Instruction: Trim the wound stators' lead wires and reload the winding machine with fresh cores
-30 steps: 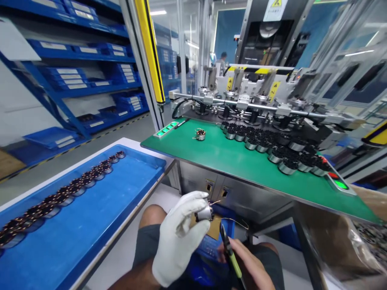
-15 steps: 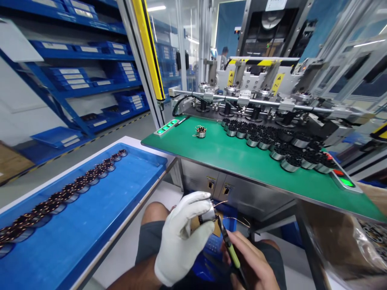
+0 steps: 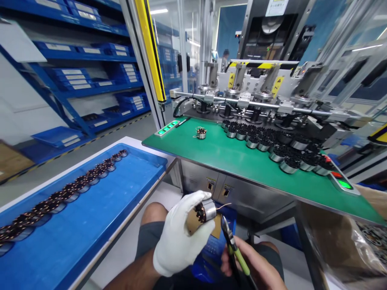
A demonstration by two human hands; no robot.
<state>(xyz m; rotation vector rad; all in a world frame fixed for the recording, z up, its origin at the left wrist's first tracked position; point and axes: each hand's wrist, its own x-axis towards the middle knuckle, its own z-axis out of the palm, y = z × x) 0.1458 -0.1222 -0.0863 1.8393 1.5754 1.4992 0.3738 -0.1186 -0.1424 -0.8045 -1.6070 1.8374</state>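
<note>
My left hand [image 3: 178,237], in a white glove, grips a motor stator [image 3: 208,210] between thumb and fingers above my lap. The stator is a silvery ring with black slots and copper windings, tilted on its side; one loose copper wire [image 3: 223,205] sticks out to the right. My bare right hand [image 3: 250,257] is wrapped round the green and black handles of a pair of cutting pliers [image 3: 234,243]. The pliers' jaws point up, just right of the stator and apart from it. Another wound stator [image 3: 201,133] with loose wire ends stands on the green mat [image 3: 187,141].
Rows of black-topped silver stators [image 3: 289,164] stand on the mat's right, before a winding machine [image 3: 254,96]. At left, a blue tray [image 3: 121,189] holds a line of wound stators [image 3: 72,191]. Below my hands is a blue bin [image 3: 208,272]. Shelves [image 3: 90,92] stand behind.
The pliers have drawn back from the stator, their jaws now apart from it. The stator has turned in my left hand. Of the long wires on its right, only one shows now.
</note>
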